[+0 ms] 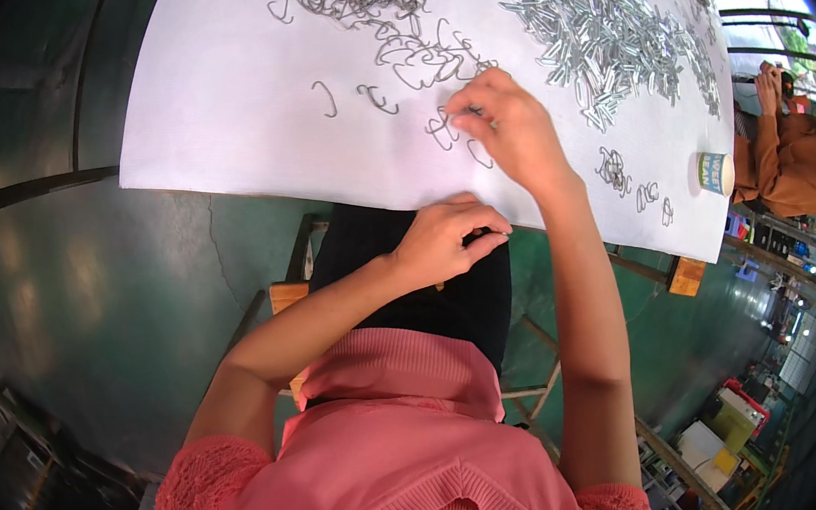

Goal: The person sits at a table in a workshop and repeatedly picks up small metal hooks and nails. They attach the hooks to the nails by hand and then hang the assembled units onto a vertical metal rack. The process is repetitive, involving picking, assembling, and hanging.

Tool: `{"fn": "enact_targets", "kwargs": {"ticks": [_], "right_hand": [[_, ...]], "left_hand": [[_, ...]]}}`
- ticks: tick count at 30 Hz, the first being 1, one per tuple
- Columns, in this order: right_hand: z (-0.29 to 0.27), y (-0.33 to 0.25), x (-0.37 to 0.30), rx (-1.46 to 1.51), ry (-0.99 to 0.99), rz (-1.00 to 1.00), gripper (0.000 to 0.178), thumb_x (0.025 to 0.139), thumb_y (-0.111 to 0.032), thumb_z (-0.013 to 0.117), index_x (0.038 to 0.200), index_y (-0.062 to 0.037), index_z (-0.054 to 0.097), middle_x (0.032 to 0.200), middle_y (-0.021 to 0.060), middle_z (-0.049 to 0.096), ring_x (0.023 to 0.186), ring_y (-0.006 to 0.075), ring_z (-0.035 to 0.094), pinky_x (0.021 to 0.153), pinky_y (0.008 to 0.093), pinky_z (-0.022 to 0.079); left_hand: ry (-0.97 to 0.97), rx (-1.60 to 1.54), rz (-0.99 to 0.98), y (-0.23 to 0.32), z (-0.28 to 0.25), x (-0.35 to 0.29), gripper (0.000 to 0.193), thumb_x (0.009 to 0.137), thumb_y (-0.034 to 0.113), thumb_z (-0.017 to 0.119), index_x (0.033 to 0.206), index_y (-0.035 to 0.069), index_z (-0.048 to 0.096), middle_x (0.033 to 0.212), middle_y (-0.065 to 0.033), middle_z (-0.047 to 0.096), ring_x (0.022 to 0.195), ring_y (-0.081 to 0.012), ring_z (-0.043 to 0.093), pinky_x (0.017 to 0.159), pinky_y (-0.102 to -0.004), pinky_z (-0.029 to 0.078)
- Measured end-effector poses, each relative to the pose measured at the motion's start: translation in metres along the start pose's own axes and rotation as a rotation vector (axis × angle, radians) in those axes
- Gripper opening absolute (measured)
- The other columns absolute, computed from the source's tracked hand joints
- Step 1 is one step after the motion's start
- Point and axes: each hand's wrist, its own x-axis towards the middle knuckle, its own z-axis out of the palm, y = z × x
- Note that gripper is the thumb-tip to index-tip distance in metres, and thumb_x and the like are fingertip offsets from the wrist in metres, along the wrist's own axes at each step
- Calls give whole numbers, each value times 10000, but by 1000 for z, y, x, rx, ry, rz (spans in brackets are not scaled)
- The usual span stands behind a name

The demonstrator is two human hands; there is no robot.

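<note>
Looks like the picking-up step: right hand (504, 128) is pinched on a wire hook (475, 116) out on the white table (210, 106), left hand (447, 240) curled shut at the table edge, grip contents hidden, so next probably means bringing the two together.

My right hand (504, 128) pinches a bent wire hook (441, 130) on the white table (220, 105), near two heaps of metal pieces (592, 12). My left hand (447, 240) curls closed at the table's edge.
</note>
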Motion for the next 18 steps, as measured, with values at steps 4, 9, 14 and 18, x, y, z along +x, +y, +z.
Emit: {"fn": "enact_targets", "kwargs": {"ticks": [4, 9, 14, 18], "right_hand": [[11, -7, -3, -151, -85, 5, 105, 760, -69, 711, 836, -87, 641, 918, 34, 568, 760, 198, 601, 640, 346, 489], [3, 0, -15, 143, -58, 130, 83, 791, -65, 682, 849, -69, 624, 933, 46, 558, 783, 202, 586, 686, 328, 479], [-50, 56, -62, 255, 241, 252, 127, 820, -99, 690, 927, -57, 635, 962, 67, 597, 769, 184, 571, 680, 305, 472], [-91, 111, -114, -74, 282, 571, 144, 838, -135, 676, 947, -42, 651, 992, 86, 595, 732, 192, 580, 670, 309, 467]], "left_hand": [[-35, 34, -13, 1, 0, 1, 129, 770, 51, 718, 893, 61, 683, 816, -38, 673, 785, -198, 623, 662, -310, 502], [-36, 10, -53, 2, 0, 0, 120, 780, 55, 710, 896, 60, 681, 814, -36, 674, 776, -192, 620, 672, -315, 496], [-29, 28, -42, 2, 1, -1, 102, 795, 64, 701, 895, 64, 680, 816, -35, 673, 778, -181, 617, 677, -305, 488], [-42, 26, -64, 6, 1, 1, 93, 800, 69, 698, 892, 64, 678, 828, -38, 674, 780, -184, 617, 675, -300, 483]]}}
